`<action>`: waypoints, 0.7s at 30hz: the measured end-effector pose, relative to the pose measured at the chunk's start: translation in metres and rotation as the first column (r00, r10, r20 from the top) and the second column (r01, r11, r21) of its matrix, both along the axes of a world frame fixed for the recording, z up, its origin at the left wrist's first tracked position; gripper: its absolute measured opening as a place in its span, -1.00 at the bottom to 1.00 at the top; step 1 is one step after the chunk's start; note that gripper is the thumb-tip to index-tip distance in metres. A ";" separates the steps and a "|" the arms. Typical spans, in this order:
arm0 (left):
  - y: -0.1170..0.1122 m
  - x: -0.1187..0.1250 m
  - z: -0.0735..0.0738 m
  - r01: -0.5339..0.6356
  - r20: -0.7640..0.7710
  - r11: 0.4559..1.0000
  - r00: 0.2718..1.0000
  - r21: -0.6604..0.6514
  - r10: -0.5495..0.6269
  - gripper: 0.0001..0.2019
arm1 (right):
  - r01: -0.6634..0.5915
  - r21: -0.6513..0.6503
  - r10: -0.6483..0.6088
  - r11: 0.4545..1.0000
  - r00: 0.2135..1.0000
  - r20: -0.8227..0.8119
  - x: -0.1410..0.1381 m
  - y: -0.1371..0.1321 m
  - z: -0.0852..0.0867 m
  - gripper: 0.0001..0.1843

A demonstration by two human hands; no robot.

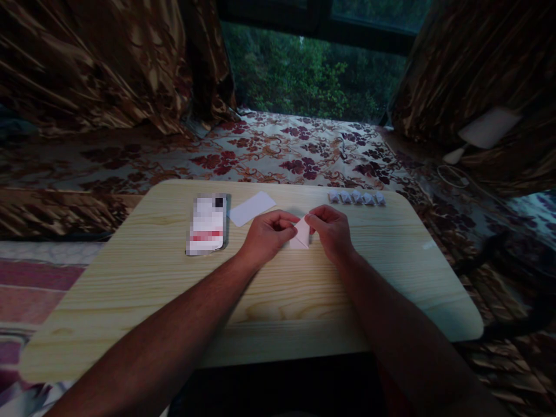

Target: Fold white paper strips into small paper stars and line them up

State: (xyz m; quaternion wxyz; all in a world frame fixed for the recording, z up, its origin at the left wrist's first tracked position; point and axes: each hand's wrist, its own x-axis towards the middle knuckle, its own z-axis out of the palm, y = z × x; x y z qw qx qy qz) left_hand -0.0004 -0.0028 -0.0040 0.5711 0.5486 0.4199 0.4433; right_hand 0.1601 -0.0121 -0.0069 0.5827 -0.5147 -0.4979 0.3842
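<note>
Between my two hands is a small folded piece of white paper [300, 236], with a diagonal fold edge across its face. My left hand [271, 233] pinches its left side between thumb and fingers. At the upper right corner of the paper, my right hand [330, 229] is closed on it, thumb on top. Behind my left hand lies a flat white paper strip [253, 209]. Several small folded paper pieces [357, 198] stand in a row near the table's far right edge.
A phone-shaped object [207, 225], partly blurred out, lies left on the wooden table [130, 278]. Past the far edge is a ledge with flowered cloth [299, 150] below a window. A white lamp [490, 128] stands at the right, and curtains [108, 63] hang on both sides.
</note>
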 end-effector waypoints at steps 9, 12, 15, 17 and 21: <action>0.001 0.000 -0.003 0.002 0.017 1.000 1.000 -0.003 -0.002 -0.77 | -0.029 0.011 0.029 1.000 0.999 -0.031 0.000 0.000 -0.002 -0.90; 0.002 0.000 -0.005 0.006 0.018 1.000 1.000 -0.004 -0.006 -0.78 | -0.027 -0.010 0.027 1.000 0.999 -0.018 0.000 0.000 -0.001 -0.89; 0.002 -0.001 -0.005 0.015 0.019 1.000 1.000 -0.012 -0.015 -0.77 | -0.027 -0.002 0.027 1.000 0.999 -0.033 0.000 0.000 -0.001 -0.88; 0.002 -0.001 -0.005 0.026 0.022 1.000 0.999 -0.012 -0.026 -0.77 | -0.018 0.009 0.018 1.000 0.999 -0.042 0.000 0.000 -0.001 -0.89; 0.002 -0.001 -0.005 0.047 0.032 0.999 0.998 -0.016 -0.046 -0.77 | 0.008 0.000 -0.008 1.000 0.998 -0.059 0.000 0.001 -0.002 -0.91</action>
